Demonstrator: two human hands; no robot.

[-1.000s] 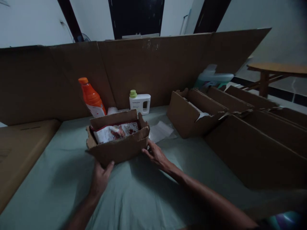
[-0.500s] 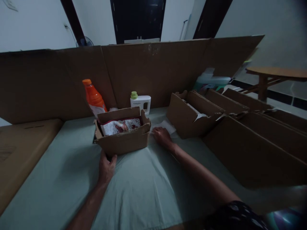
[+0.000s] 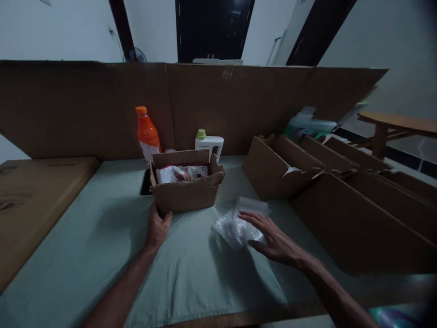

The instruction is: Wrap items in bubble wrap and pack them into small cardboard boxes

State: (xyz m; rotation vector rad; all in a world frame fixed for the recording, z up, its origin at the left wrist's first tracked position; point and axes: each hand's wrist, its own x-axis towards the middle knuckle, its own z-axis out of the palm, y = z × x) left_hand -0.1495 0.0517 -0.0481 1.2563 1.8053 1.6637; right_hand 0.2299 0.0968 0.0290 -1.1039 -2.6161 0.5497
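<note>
A small cardboard box with an open top stands on the green cloth. In it lies a white packet with red print. My left hand grips the box at its lower left near corner, thumb on the front side and the other fingers partly hidden. To the right of the box is a clear piece of bubble wrap, slightly blurred. My right hand is at its right edge, fingers stretched and thumb apart; whether it touches the wrap I cannot tell.
An orange bottle and a white jug with a green cap stand behind the box. Several open cardboard boxes line the right side. A cardboard wall runs along the back. Another carton lies at left.
My right hand has come back toward me and to the right, its fingers opening. The bubble wrap has moved nearer from beside the box. My left hand stays at the box corner; the view has shifted.
</note>
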